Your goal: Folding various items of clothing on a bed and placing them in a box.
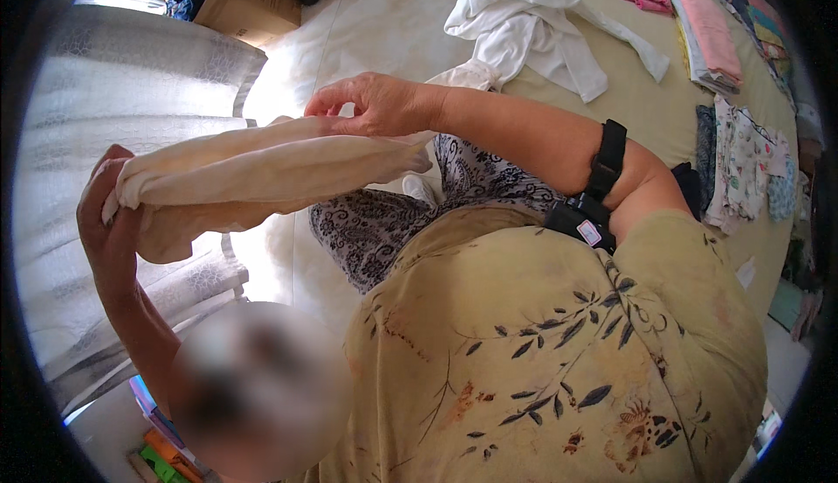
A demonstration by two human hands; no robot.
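In the head view, a cream cloth (262, 173) stretches across the left and centre of the frame. The left hand (112, 190) curls around its bunched left end; the right hand (371, 106) pinches its upper edge between thumb and fingers. The cloth hangs in loose lengthwise folds, so it looks unfinished. Neatly folded pieces, including a pink stack (707, 37) and patterned clothes (746, 155), lie at the upper right and look done. A white garment (532, 29) lies rumpled at upper centre, apparently left to be folded. These rest on a pale yellow-green sheet (650, 109). Beyond are a glossy pale floor (375, 24), a cardboard box (249, 3) at upper left and a sheer curtain (131, 90) down the left side.
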